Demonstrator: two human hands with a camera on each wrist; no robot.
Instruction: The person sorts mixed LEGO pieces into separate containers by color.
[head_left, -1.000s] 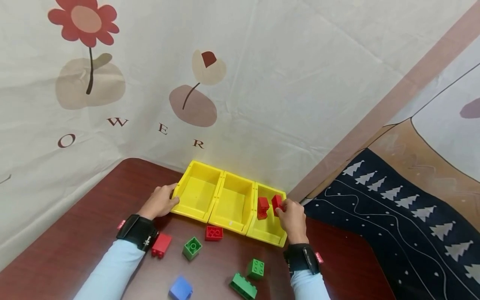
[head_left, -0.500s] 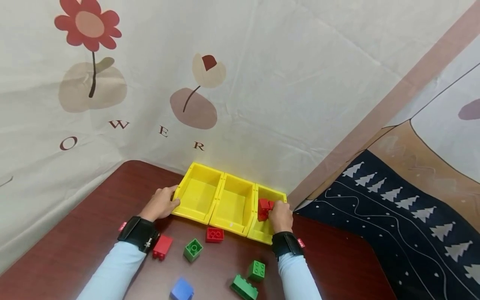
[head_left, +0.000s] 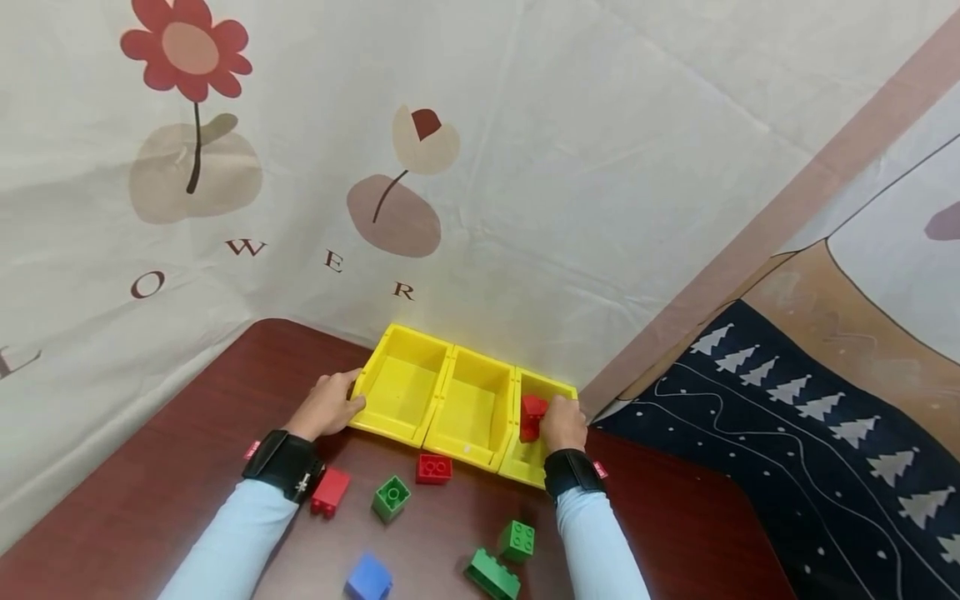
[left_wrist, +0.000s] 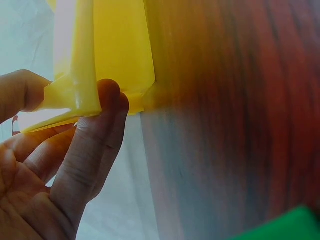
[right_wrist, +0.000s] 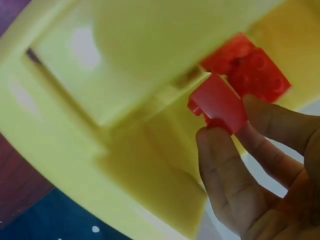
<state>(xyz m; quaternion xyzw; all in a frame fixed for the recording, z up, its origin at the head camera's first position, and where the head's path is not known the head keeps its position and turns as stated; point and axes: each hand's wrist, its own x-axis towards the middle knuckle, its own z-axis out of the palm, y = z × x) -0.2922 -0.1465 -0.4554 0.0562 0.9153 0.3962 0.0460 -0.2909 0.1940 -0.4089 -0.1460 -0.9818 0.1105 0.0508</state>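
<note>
A yellow three-compartment tray [head_left: 441, 392] lies at the back of the table. My left hand [head_left: 327, 407] grips its left end; in the left wrist view thumb and fingers pinch the tray's edge [left_wrist: 82, 65] from both sides. Inside the right compartment, my right hand [head_left: 564, 425] pinches a red toy building brick [right_wrist: 222, 102] between thumb and fingers. Right beside that brick, other red bricks [right_wrist: 259, 75] rest in the same compartment. From the head view, the pinched brick is mostly hidden behind the right hand. The tray's left and middle compartments hold no bricks.
In front of the tray lie two red bricks, one by the left wrist [head_left: 330, 492] and a second red brick [head_left: 434, 468] near the tray. Also on the table are three green bricks, including a longer green brick [head_left: 492, 573], and a blue brick [head_left: 368, 577]. A fabric wall [head_left: 600, 208] stands behind.
My right hand has moved left and lower into the right compartment, bringing its red brick up beside the others there. My left hand keeps its grip on the tray.
</note>
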